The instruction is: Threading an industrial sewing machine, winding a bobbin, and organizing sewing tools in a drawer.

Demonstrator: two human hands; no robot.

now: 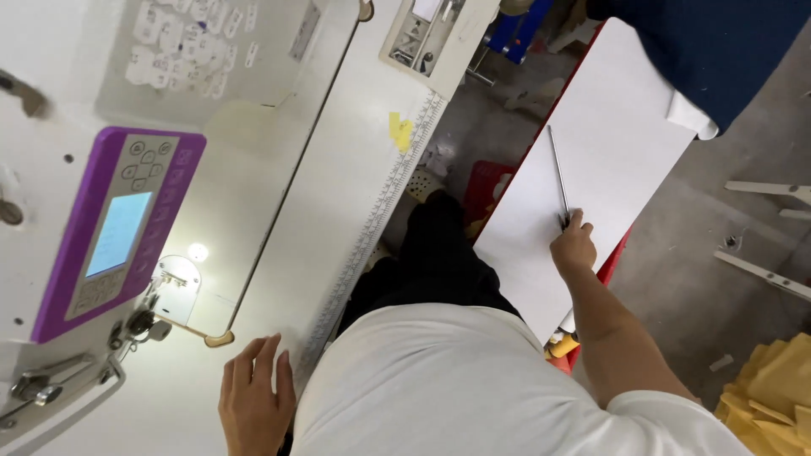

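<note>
purple control panel, yellow fabric pieces (floor), blue cloth

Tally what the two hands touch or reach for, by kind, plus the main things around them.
Thin metal rod under right hand: 1
White board: 1
Sewing machine: 1
White sewing table under left hand: 1
Purple control panel: 1
Total: 5

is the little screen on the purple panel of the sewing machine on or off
On. The screen on the purple panel glows pale blue, and a small work light shines beside it.
</note>
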